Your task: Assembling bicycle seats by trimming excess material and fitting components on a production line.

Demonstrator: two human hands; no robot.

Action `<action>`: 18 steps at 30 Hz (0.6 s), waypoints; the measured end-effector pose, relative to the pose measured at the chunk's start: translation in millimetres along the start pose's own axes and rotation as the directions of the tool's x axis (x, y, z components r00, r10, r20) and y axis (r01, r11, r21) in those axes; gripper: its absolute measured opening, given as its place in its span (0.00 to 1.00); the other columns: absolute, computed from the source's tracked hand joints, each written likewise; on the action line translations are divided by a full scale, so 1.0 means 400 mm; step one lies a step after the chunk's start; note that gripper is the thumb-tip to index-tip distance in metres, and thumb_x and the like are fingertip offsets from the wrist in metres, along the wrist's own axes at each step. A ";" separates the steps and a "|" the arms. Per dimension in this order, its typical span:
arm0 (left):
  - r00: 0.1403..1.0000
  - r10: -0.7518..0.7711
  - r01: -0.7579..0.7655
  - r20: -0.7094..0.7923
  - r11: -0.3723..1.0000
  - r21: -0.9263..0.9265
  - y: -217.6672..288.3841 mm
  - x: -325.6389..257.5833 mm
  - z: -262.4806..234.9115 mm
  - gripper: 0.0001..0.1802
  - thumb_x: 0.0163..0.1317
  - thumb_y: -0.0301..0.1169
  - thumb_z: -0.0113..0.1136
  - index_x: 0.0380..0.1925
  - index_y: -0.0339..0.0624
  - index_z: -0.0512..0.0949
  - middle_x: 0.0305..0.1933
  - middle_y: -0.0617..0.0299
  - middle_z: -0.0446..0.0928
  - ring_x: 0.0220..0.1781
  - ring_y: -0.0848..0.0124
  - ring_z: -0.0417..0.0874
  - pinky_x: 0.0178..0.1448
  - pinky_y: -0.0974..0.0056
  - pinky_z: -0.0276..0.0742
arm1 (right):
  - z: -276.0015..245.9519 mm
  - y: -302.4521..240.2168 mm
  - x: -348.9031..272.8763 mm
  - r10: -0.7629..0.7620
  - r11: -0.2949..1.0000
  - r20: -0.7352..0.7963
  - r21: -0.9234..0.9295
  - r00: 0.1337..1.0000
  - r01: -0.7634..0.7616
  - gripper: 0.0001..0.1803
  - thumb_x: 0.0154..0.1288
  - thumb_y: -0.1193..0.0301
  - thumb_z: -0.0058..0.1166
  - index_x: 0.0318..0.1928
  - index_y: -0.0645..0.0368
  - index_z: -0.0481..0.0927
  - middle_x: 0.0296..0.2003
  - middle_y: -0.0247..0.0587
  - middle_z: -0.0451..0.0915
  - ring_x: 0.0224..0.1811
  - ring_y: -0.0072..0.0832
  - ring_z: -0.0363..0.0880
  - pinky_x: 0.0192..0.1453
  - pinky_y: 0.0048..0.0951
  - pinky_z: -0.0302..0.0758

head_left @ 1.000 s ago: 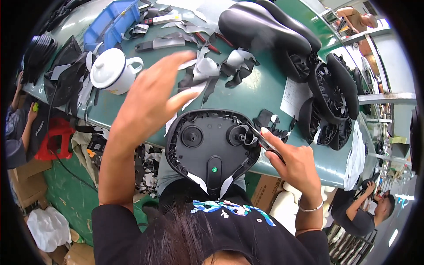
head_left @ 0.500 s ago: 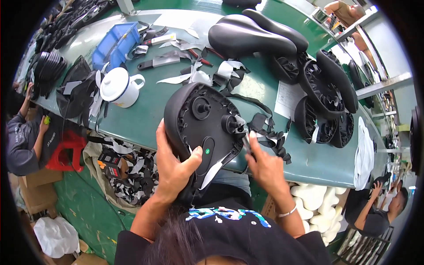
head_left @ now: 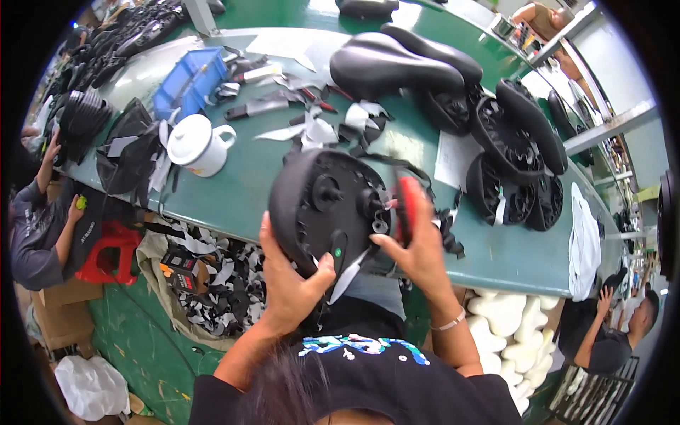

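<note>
A black bicycle saddle (head_left: 294, 188) is tipped underside up over the table's near edge, showing its dark base with two round posts and a small green sticker. My left hand (head_left: 294, 290) is closed on its left side, the thumb pressed over the rim onto the base. On the other side, my right hand (head_left: 419, 251) is wrapped round a red-handled tool (head_left: 406, 204). That tool is smeared by motion, so its exact kind cannot be made out. Its end is close to the right post and the saddle's edge, where a pale strip of cover (head_left: 347, 278) hangs loose.
Finished-looking saddles (head_left: 397, 65) and upturned ones (head_left: 510, 138) are piled at the right. A white enamel mug (head_left: 195, 145), a blue bin (head_left: 188, 81), a box cutter (head_left: 258, 108) and scraps lie left. Below is a scrap sack (head_left: 152, 265); co-workers sit at both sides.
My right hand has risen slightly along the saddle's right edge, and the tool's red handle now shows. The saddle has shifted a little down and right in view, still in my left hand.
</note>
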State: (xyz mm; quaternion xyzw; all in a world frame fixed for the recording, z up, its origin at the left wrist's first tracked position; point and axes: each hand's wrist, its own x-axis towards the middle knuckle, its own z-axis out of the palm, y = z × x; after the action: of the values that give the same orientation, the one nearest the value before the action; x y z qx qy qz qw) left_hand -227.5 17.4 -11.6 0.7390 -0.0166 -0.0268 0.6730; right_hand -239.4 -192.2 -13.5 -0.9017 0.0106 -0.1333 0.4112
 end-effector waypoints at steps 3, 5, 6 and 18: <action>0.996 0.071 -0.073 0.056 0.997 0.035 0.002 0.030 -0.041 0.48 0.47 0.22 0.60 0.67 0.33 0.46 0.57 0.47 0.69 0.57 0.62 0.74 0.63 0.61 0.67 | 0.000 0.067 0.089 -0.065 0.985 -0.204 -0.170 0.977 0.030 0.30 0.53 0.75 0.59 0.58 0.60 0.67 0.41 0.55 0.78 0.38 0.49 0.80 0.45 0.38 0.76; 0.985 -0.079 0.106 0.151 0.977 -0.187 0.001 0.067 -0.104 0.44 0.47 0.24 0.60 0.66 0.32 0.53 0.57 0.52 0.70 0.59 0.65 0.72 0.64 0.63 0.66 | -0.085 0.125 0.106 -0.009 0.946 -0.366 -0.304 0.931 -0.111 0.28 0.53 0.74 0.60 0.56 0.61 0.69 0.36 0.52 0.79 0.32 0.46 0.80 0.41 0.38 0.76; 0.970 -0.110 0.172 0.218 0.942 -0.290 -0.003 0.090 -0.136 0.42 0.47 0.26 0.60 0.65 0.32 0.56 0.57 0.54 0.70 0.58 0.67 0.72 0.64 0.63 0.66 | -0.139 0.131 0.101 0.005 0.946 -0.367 -0.301 0.930 -0.124 0.27 0.52 0.72 0.62 0.54 0.61 0.70 0.32 0.48 0.78 0.30 0.39 0.78 0.39 0.35 0.75; 0.963 0.258 -0.269 -0.081 0.940 -0.208 -0.081 0.645 0.170 0.31 0.66 0.42 0.57 0.61 0.36 0.62 0.56 0.55 0.68 0.56 0.69 0.71 0.60 0.62 0.68 | -0.154 -0.062 0.499 0.087 0.946 -0.272 0.324 0.958 0.006 0.15 0.58 0.73 0.61 0.46 0.63 0.76 0.25 0.26 0.72 0.23 0.12 0.66 0.27 0.16 0.63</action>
State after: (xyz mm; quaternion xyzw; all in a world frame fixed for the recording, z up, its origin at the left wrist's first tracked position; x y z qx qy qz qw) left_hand 25.2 -62.9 -54.8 0.6524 -0.0945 0.0814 0.7475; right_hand -64.7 -247.1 89.7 -0.7938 0.0662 -0.2522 0.5495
